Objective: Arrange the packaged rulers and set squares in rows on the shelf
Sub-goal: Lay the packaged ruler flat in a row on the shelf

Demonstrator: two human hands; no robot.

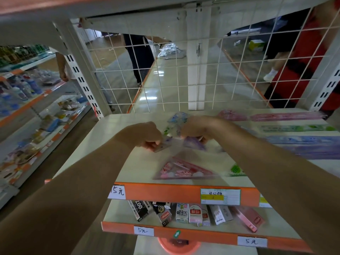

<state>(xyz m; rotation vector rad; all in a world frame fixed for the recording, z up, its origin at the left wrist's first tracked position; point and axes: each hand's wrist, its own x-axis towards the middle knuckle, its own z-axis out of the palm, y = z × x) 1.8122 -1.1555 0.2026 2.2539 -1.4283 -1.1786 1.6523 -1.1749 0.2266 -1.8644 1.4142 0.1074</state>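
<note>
Both my hands reach over the cream shelf [117, 137]. My left hand [147, 135] pinches the near corner of a purple packaged set square [193, 143], and my right hand [196, 128] grips its other side. A blue and green package [176, 124] sticks up between the hands; which hand holds it I cannot tell. A pink packaged set square [184, 169] lies flat near the shelf's front edge. At the right, packaged rulers lie in rows: pink [281, 116], green [298, 128], blue [303, 139] and purple [316, 151]. A green package [236, 171] shows beside my right forearm.
A white wire grid [184, 74] closes the back of the shelf. Orange price strips [165, 193] edge the front. The shelf below holds several small boxes [182, 213]. Other stocked shelves [36, 116] stand at the left. People stand beyond the grid.
</note>
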